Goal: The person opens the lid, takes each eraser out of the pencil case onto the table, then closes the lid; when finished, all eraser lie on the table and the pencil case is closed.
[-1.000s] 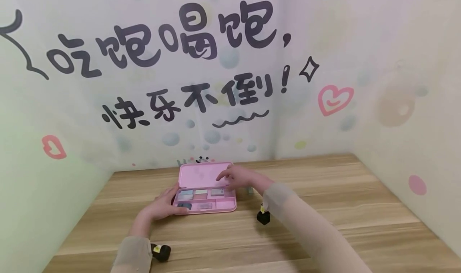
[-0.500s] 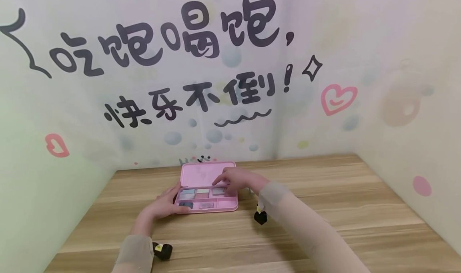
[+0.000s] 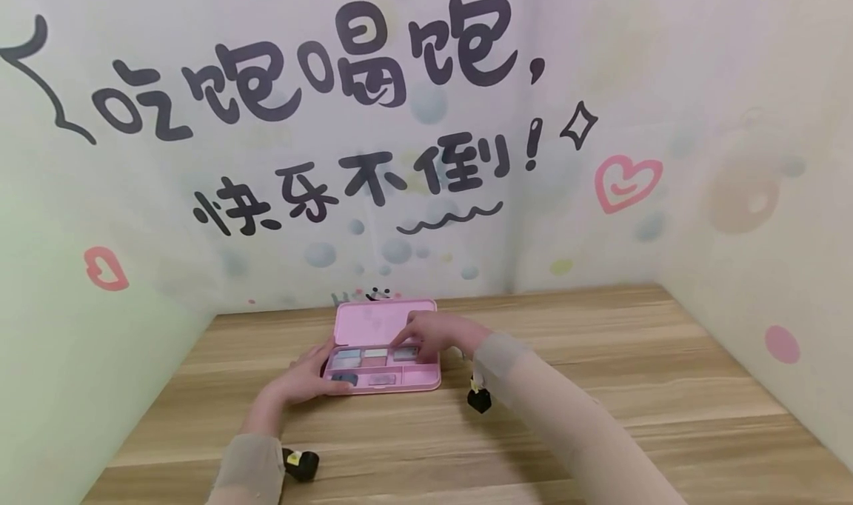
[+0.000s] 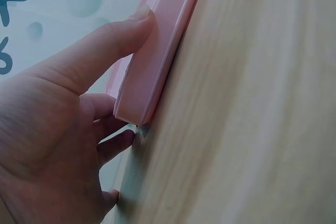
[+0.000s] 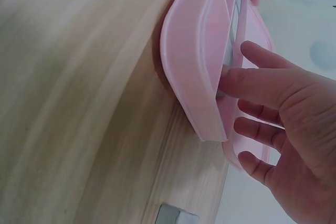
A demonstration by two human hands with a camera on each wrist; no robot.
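Wood-grain table (image 3: 533, 446), one. Pink rectangular plastic case (image 3: 369, 327), hinged open, near the table's back edge, left of centre. Left hand (image 3: 300, 379): I have it gripping the case's left end. Right hand (image 3: 436, 332): fingers loosely spread, thumb dipped inside. Small pale and dark rectangular blocks (image 3: 347, 355): seated within. Grey-white block (image 5: 170, 215): loose, right of the case. Filling, I judge: well along, front-right compartment (image 3: 421, 375) remaining

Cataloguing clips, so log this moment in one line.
left hand: holds pink case at left end | right hand: thumb inside case's right end | lid: open
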